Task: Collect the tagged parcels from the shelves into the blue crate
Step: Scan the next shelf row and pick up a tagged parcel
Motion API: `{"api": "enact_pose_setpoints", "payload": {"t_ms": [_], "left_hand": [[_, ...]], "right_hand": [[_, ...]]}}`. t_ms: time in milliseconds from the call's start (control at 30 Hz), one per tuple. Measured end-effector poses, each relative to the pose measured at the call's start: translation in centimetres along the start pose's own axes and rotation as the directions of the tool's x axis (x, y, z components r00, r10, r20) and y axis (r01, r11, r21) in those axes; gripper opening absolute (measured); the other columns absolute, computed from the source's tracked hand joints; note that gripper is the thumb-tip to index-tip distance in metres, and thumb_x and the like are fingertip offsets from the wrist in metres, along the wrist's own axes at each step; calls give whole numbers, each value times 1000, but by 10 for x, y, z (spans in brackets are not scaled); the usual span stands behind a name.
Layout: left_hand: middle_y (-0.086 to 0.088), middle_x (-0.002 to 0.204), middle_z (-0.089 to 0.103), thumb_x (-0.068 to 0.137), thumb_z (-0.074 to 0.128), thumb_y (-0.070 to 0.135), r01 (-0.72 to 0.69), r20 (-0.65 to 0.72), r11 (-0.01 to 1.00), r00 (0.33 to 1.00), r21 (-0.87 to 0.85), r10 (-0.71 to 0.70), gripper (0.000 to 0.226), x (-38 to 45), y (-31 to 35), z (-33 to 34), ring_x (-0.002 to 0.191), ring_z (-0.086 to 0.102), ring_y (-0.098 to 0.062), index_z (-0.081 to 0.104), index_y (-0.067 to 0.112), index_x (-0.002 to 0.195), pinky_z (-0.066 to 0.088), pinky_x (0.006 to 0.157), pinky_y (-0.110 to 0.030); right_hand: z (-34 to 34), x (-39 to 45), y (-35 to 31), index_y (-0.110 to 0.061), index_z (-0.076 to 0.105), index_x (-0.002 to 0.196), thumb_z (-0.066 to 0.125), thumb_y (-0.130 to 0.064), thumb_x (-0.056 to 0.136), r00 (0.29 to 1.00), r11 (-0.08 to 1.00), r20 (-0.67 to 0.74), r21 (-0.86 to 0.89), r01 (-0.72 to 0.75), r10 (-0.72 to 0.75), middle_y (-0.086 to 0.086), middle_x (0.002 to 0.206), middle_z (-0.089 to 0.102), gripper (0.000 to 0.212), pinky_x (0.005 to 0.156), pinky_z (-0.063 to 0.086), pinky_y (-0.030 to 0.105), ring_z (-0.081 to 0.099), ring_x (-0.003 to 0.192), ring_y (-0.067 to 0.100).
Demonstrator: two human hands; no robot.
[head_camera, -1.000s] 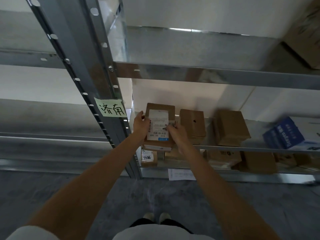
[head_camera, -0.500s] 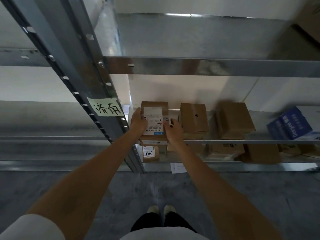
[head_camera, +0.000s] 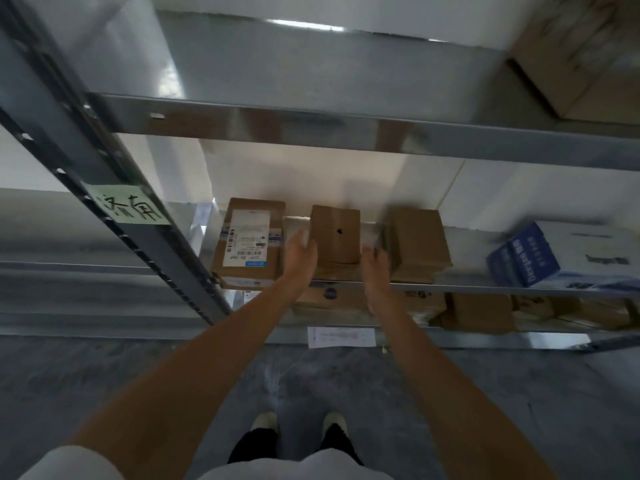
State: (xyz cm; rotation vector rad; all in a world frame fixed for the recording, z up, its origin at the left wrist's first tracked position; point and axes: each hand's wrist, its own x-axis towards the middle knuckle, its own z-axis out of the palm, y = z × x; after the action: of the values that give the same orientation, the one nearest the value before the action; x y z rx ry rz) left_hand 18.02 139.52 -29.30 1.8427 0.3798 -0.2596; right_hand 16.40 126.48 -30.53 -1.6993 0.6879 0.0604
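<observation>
A brown parcel with a white shipping label lies on the middle shelf at its left end, with no hand on it. Beside it to the right stands a smaller brown parcel with a black dot, on top of another carton. My left hand is at that parcel's left side and my right hand at its right side, fingers extended. Whether they touch it is blurred. A third brown parcel sits further right. No blue crate is in view.
A steel upright with a green paper note runs diagonally at the left. A blue and white box lies at the shelf's right end. Several cartons fill the lower shelf. A paper sheet lies on the grey floor.
Both hands let go of the labelled parcel, which now rests on the shelf, and moved right to either side of the dotted parcel.
</observation>
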Motion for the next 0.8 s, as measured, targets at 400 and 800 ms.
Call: {"api": "enact_pose_setpoints", "payload": {"t_ms": [400,800], "left_hand": [[1,80,48,104,32,31,249,-94,962,961,-116,-260,33,-7,12,27,71,43,-9,48,20,77,36,67,-24],[-10,125,59,101,40,32,94,-42,935,992,-342,-115,37,-15,43,-2,117,54,-23,54,10,127,41,105,-37]], "right_hand": [[-28,15,9,-20,26,149,58,-36,96,921,987,387,-122,105,-50,2,141,48,64,49,43,11,50,101,10],[-69,5,-31,-21,67,97,56,-35,97,957,966,200,192,173,-211,-9,94,66,18,78,46,16,62,92,5]]}}
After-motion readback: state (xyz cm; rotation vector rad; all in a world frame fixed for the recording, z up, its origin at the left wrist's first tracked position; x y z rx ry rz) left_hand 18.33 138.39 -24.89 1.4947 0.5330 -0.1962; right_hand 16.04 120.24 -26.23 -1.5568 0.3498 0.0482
